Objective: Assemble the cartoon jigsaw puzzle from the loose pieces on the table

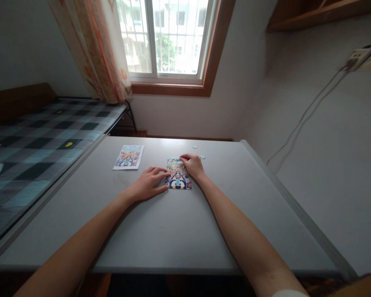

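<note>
A mostly assembled jigsaw puzzle (177,175) lies flat on the grey table, a colourful picture with a large blue cartoon face at its near end. My left hand (150,181) rests beside it with fingers spread, the fingertips touching its left edge. At the far right corner of the puzzle, my right hand (192,164) has its thumb and fingertips pinched together on a puzzle piece, which the fingers mostly hide. The puzzle's far edge looks uneven. Two loose puzzle pieces, one farther back (194,147) and one just right of my right hand (203,157), lie on the table.
A printed reference picture (129,157) lies on the table (160,235) left of the puzzle. A bed with a checked cover (89,117) stands along the left side. Beyond the table are a window (179,41) and a curtain (102,53); cables (299,119) hang down the right wall.
</note>
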`<state>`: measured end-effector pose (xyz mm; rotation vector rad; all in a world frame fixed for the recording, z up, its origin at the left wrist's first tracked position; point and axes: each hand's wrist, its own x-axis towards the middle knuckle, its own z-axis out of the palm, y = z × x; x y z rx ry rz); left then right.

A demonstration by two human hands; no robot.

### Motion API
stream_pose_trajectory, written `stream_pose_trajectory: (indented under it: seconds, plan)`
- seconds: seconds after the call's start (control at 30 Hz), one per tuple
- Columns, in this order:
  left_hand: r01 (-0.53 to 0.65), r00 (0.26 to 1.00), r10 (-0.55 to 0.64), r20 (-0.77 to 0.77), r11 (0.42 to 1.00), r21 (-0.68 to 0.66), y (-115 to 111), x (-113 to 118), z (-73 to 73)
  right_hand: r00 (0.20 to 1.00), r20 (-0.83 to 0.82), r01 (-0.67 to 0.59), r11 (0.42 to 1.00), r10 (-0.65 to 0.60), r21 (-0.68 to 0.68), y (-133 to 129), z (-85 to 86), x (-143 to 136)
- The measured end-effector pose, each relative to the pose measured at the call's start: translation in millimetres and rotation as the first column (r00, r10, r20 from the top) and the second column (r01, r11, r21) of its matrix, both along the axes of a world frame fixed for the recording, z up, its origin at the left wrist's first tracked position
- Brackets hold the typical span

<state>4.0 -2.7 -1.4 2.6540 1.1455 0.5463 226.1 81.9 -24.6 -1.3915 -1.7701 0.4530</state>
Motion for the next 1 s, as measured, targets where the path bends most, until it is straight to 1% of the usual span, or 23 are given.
stream_pose_trajectory:
  seconds: [0.33, 0.67, 1.0]
  plan:
    - [0.004, 1.0, -0.004, 0.001, 1.0, 0.001, -0.9, 0.0, 2.1, 0.998, 0.064, 0.008, 1.0, -0.007, -0.024, -0.3, 0.9, -1.8]
    - [0.004, 1.0, -0.004, -0.001, 1.0, 0.003, -0.1, 0.2, 0.7, 0.988, 0.15, 0.032, 0.999, -0.031, -0.003, -2.7, 2.8, -2.4]
    - [0.007, 1.0, -0.007, 0.0, 1.0, -0.001, 0.7, -0.3, 0.4, 0.983, 0.183, 0.038, 0.999, -0.035, -0.013, -1.6, 1.4, -2.8]
